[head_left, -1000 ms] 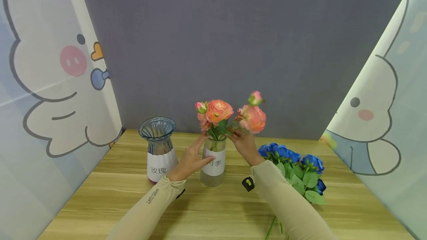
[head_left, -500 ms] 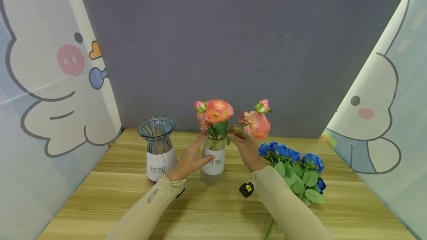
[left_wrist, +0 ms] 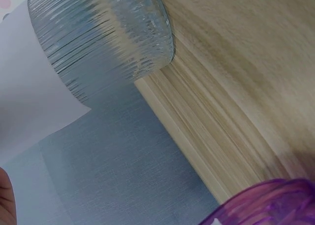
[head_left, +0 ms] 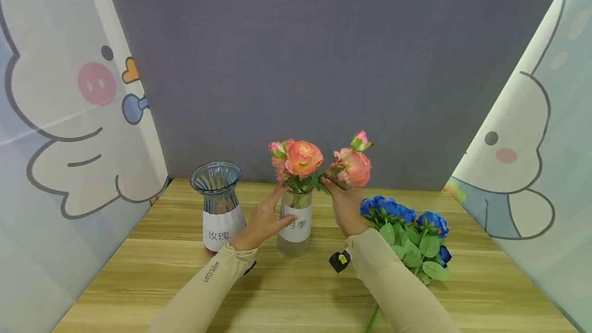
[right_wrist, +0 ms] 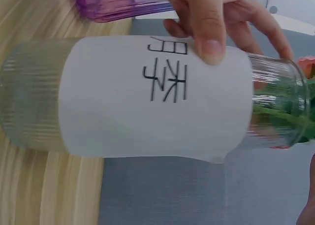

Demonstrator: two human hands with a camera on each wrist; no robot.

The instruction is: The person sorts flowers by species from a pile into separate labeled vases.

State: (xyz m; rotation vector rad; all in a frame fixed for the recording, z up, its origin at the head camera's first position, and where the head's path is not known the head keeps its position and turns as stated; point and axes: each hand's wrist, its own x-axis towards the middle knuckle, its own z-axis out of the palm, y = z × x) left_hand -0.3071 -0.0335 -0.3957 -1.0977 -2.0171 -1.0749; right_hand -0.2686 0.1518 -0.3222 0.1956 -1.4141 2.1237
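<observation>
A clear ribbed glass vase (head_left: 294, 248) with a white paper label stands mid-table, holding coral flowers (head_left: 302, 159) and green stems. My left hand (head_left: 261, 224) grips it from the left; in the right wrist view its thumb (right_wrist: 211, 45) presses the label and other fingers reach behind the glass. My right hand (head_left: 346, 208) pinches the stem of another coral flower (head_left: 355, 168) with a pink bud (head_left: 361, 141), just right of the vase mouth. The lower end of that stem cannot be made out. The left wrist view shows the vase base (left_wrist: 113, 38) near.
A blue flared glass vase (head_left: 217, 179), labelled too, stands to the left; its base looks purple in the wrist views. Blue flowers (head_left: 393, 209) with green leaves lie on the wooden table (head_left: 287, 297) at the right, partly under the right sleeve. A grey panel (head_left: 287, 66) rises behind.
The right hand's flower dips a little right and down, then rises slightly back. The right fingertips have shifted a little right and up. The left hand keeps its grip on the vase.
</observation>
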